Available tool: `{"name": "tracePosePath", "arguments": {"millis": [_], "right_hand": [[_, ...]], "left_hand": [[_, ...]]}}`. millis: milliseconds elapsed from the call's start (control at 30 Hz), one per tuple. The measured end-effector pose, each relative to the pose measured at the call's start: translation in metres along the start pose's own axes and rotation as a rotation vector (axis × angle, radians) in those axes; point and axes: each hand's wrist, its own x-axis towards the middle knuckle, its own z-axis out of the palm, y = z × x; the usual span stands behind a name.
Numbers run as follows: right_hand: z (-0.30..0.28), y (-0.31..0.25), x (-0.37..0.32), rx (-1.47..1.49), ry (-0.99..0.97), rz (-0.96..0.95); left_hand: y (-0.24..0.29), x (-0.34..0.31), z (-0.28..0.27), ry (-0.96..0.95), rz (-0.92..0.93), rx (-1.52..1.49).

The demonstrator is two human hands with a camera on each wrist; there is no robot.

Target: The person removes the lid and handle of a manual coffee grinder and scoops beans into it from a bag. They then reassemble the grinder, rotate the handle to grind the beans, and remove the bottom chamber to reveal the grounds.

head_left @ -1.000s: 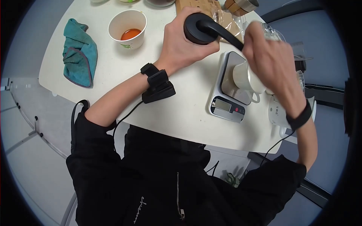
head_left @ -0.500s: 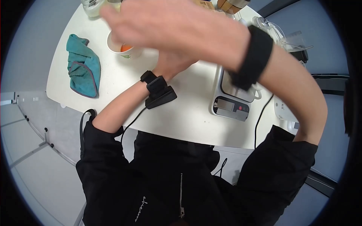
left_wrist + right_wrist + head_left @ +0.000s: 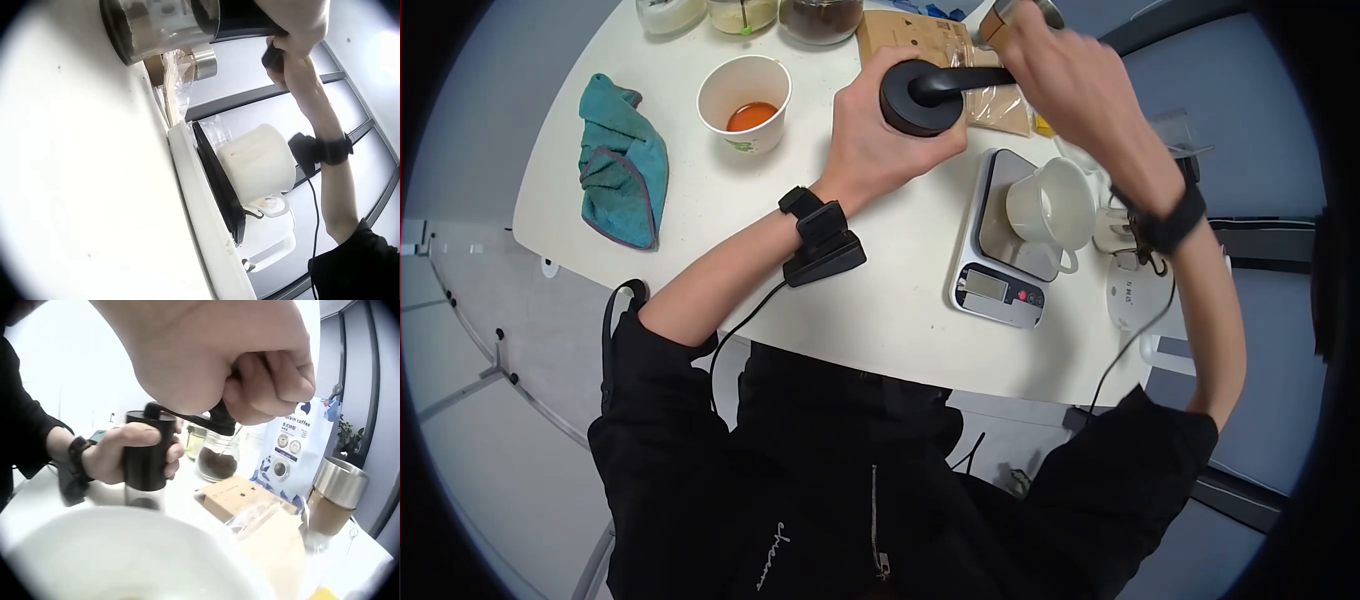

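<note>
Both hands clamp: our left hand steadies the coffee grinder beside the paper cup; our right hand grips its crank, best turned level.

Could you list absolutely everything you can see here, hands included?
Table: one, white, underneath
Grinder: one, black, left hand
Cloth: one, teal, table's left
Paper cup: one, white, right of cloth, orange-red liquid inside
Jars: three, clear, far edge
Box: one, brown, behind grinder
Packet: one, tan, beside box
Coffee bag: one, white-blue, behind box
Tumbler: one, steel-brown, beside packet
Scale: one, white-black, table's right
Mug: one, white, on scale
Jug: one, white, right edge
Plant: one, green, background
Wristbands: two, black, wrists
Sleeves: two, black, arms
Left hand: one, round grinder
Right hand: one, gripping crank
</note>
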Motion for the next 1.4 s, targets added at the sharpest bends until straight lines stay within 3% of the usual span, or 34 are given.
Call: {"name": "tracePosePath", "arguments": {"millis": [67,167,300,367,433,500,567,633,700,800,867,933,1033,1100,1133,1167,1233,1400], "right_hand": [[-0.03,-0.022,-0.017,0.013,-0.221,0.147],[-0.056,-0.055,-0.031,0.005,-0.374,0.187],[-0.068,-0.098,-0.023,0.232,-0.258,0.051],[-0.065,-0.117,-0.005,0.293,-0.15,-0.025],[-0.052,-0.13,0.02,0.303,-0.031,-0.106],[-0.032,-0.133,0.047,0.303,0.059,-0.195],[-0.011,-0.129,0.077,0.29,0.119,-0.255],[0.005,-0.108,0.097,0.281,0.093,-0.265],[0.019,-0.084,0.112,0.262,0.02,-0.234],[0.028,-0.052,0.119,0.199,-0.118,-0.106],[0.031,-0.032,0.109,0.133,-0.195,-0.018],[0.035,-0.003,0.079,0.022,-0.121,-0.103],[-0.007,-0.013,0.044,-0.032,-0.369,0.237],[-0.009,-0.01,0.007,-0.064,-0.222,0.182],[-0.006,-0.009,-0.012,-0.061,-0.025,0.062],[-0.016,-0.019,-0.019,-0.057,-0.024,0.064],[-0.041,-0.044,-0.033,-0.016,-0.218,0.158],[-0.058,-0.091,-0.028,0.236,-0.087,-0.036]], "left_hand": [[-0.001,0.001,0.0,0.005,0.003,-0.002],[-0.002,-0.001,0.0,0.001,0.014,-0.002],[0.003,-0.001,-0.002,-0.006,0.037,-0.008],[0.024,-0.008,-0.003,0.033,-0.209,-0.224],[0.027,-0.01,0.0,0.038,-0.333,-0.328],[0.018,-0.009,0.006,0.076,-0.088,0.101],[0.006,-0.006,0.006,0.084,0.043,0.314],[-0.012,0.0,-0.004,-0.032,0.272,0.296],[-0.011,0.002,-0.005,-0.084,0.384,0.282],[0.007,0.002,-0.001,-0.028,-0.066,0.011],[0.005,0.0,-0.002,-0.028,-0.064,-0.002],[0.004,-0.001,-0.001,-0.034,-0.062,-0.027],[0.003,-0.001,-0.001,-0.02,-0.032,-0.015],[0.001,0.0,-0.001,-0.011,-0.018,-0.003],[0.001,0.0,-0.001,-0.009,-0.013,-0.008],[0.0,0.0,0.0,-0.01,-0.008,-0.012],[0.001,0.0,0.0,-0.02,-0.002,-0.016],[0.009,-0.004,0.0,-0.039,-0.087,-0.052]]}}
